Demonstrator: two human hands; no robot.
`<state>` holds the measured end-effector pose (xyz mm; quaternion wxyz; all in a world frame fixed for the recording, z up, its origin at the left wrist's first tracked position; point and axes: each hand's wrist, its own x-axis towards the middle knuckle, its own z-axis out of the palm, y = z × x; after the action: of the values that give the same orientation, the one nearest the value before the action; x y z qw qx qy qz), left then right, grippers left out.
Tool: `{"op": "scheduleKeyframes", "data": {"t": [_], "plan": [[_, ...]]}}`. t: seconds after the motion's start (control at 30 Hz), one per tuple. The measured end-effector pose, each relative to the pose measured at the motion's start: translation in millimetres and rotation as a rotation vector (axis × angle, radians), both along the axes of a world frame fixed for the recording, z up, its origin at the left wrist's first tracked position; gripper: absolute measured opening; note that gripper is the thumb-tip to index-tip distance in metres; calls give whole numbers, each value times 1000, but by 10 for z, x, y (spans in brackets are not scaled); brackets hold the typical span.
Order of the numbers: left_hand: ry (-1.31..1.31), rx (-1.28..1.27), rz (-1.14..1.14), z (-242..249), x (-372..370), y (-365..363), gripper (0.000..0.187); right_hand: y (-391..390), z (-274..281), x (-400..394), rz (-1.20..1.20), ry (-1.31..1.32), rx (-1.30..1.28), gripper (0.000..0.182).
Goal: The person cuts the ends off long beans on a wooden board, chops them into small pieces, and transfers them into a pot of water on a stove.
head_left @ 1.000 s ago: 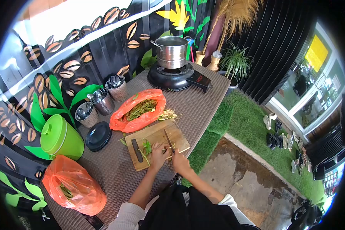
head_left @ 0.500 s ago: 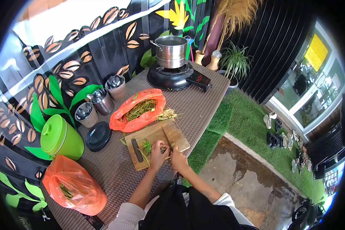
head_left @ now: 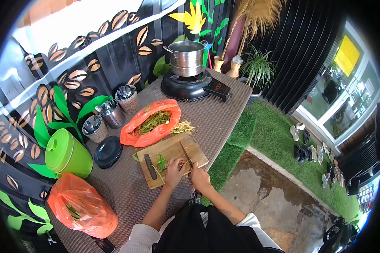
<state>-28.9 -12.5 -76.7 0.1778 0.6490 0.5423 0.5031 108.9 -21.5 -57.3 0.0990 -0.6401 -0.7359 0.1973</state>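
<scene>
The right hand (head_left: 199, 177) is closing around the handle of a knife (head_left: 186, 154), whose blade is lying slantwise over the wooden cutting board (head_left: 194, 147) and pointing away from the person. Just to the left of that grip, the left hand (head_left: 175, 172) is pressing down on a small bunch of green stalks (head_left: 161, 161), fingers curled over them, with the blade sitting close beside the fingertips; whether the edge is actually touching the greens is too small to tell. Further left of the grip, a dark slot-shaped handle hole (head_left: 148, 160) is showing in the board. Beyond the hands, at the far edge of the board, an orange bag (head_left: 156, 133) is lying open with more long greens (head_left: 155, 119) spilling inside it, and some pale stalk ends (head_left: 184, 126) are trailing out on the side nearer the knife. Farther still in that direction, a steel pot (head_left: 185, 57) is sitting on a black stove (head_left: 189, 86). To the far left of the grip, a black round lid (head_left: 108, 152) is lying flat on the brown woven table (head_left: 223, 114), with three metal cups (head_left: 110, 114) of cutlery standing behind it and a lime-green lidded container (head_left: 67, 154) beside it. Nearer the person on that same left side, a second orange bag (head_left: 82, 206) is resting, tied loosely with greens inside
</scene>
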Motion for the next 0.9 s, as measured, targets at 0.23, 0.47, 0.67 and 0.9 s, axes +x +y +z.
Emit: {"op": "scheduleKeyframes", "data": {"t": [0.23,0.47,0.67,0.9], "plan": [[237,41,109,-77,-35,24,11,-23,-70,3,34,8,39,29],[256,56,73,-54,-39,20,9,166,-102,-28,24,38,37,26],[265,1,75,-19,-27,10,10,100,156,96,202,51,15,25],[295,36,88,-40,-41,-6,11,185,-8,-53,65,38,-71,26]]}}
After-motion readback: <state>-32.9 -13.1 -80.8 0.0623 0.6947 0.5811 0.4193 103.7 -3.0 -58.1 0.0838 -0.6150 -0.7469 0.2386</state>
